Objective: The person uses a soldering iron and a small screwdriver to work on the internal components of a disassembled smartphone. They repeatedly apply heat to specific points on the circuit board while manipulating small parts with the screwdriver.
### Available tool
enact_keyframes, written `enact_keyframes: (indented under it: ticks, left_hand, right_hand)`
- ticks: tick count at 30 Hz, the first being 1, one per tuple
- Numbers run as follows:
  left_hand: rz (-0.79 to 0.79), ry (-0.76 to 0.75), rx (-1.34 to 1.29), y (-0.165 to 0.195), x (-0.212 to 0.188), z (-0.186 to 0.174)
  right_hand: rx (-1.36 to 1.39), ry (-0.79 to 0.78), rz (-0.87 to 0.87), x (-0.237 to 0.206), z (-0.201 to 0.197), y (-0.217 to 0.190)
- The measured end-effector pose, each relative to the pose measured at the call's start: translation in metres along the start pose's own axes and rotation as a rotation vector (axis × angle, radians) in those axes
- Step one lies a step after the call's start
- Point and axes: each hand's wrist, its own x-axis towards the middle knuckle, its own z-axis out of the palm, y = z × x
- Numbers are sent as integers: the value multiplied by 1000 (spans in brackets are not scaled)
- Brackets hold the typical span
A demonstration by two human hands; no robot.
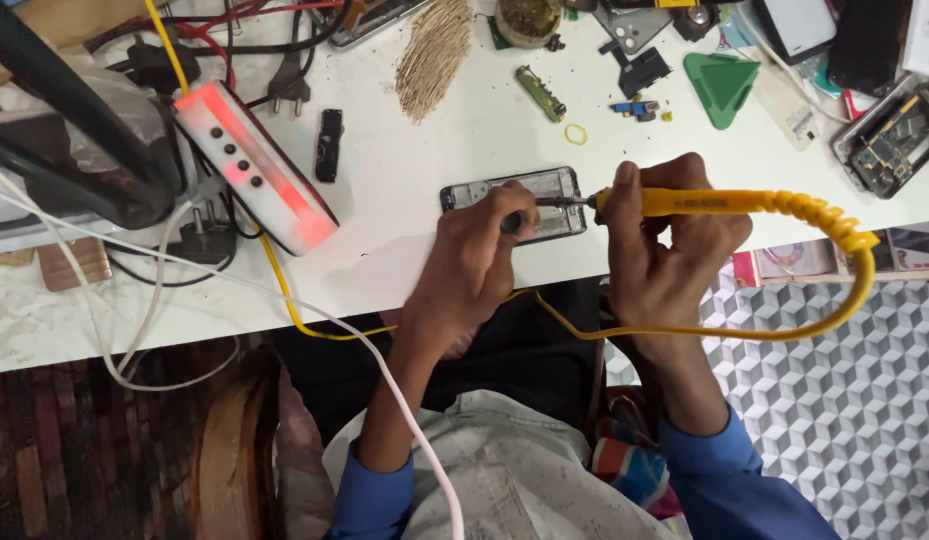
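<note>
An opened phone frame (515, 190) lies on the white workbench (405, 240) near its front edge. My right hand (670, 250) grips a yellow soldering iron (725, 203), whose metal tip points left and touches the phone's inside. My left hand (480, 260) rests on the phone's lower edge and pinches a small dark tool against it. The iron's yellow cord (855, 290) loops down off the bench and back under my hands.
A red and white power strip (255, 165) with plugs sits at the left. Beyond it are a black lamp arm (75, 100), a bundle of thin sticks (433, 55), a green triangular pick (723, 85), small circuit parts and another opened phone (890, 140) at the right.
</note>
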Motion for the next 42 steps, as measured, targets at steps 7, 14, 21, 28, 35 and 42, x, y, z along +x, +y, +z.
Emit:
enact_keyframes:
  ticks: [7,14,21,28,35,42]
  left_hand:
    - [-21,5,32,1,0,1]
    - [-20,24,39,-4,-1,3]
    - [-7,33,34,-6,-2,4]
    - [-7,43,8,-5,-2,3]
    - [-6,74,-1,-11,-4,5]
    - [42,93,-37,-12,-2,9]
  right_hand:
    - [20,11,-124,12,1,2]
    - [59,-13,-143,13,1,-4]
    - [126,181,-132,-1,16,28]
    - [686,531,159,-5,25,108]
    - [923,606,397,-14,39,148]
    - [816,539,454,-18,40,143]
